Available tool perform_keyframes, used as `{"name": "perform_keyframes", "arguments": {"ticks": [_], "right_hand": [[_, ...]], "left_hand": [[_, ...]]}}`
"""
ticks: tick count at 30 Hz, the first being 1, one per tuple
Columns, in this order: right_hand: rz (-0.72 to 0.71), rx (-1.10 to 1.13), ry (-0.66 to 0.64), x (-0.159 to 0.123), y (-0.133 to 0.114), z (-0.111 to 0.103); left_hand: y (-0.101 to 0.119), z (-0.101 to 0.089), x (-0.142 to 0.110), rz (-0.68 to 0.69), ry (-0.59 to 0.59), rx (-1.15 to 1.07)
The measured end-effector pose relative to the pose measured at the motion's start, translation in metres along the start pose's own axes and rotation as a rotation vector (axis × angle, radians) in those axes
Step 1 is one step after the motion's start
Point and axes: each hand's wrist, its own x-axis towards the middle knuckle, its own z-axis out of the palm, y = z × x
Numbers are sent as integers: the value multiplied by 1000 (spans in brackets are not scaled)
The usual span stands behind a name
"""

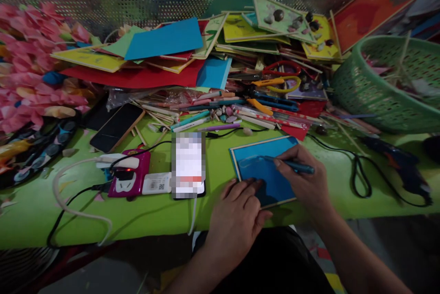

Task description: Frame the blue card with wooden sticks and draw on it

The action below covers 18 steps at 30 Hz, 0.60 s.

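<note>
**While our left hand (237, 216) braced the blue panel (270, 182), our right hand (307, 177) gripped a blue pen (299, 166)**

Seen from the head camera, the panel lay on the lime-green tabletop (154, 227), right of a lit smartphone (188, 166), with pale strips (264, 142) along its edges. Our left fingers rested loosely over its lower left part, clasping nothing; our right thumb and fingers pinched the pen near faint pale lines. We judged the panel light and fairly stiff, apt to slide, its thin edging easily knocked loose. Opposite edges seemed the best hold, clear of the lines.
</note>
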Motion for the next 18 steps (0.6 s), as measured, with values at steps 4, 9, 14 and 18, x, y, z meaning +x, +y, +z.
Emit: {"name": "perform_keyframes", "arguments": {"ticks": [4,9,14,18], "right_hand": [[-18,9,-1,-1,1,-1],[-17,14,-6,-2,1,-4],[-3,59,-22,-3,1,-4],[35,149,15,-4,2,-2]], "left_hand": [[0,0,-1,-3,-3,-3],[0,-1,0,-9,-4,-16],[1,-1,1,0,3,-13],[0,-1,1,1,-6,-14]]}}
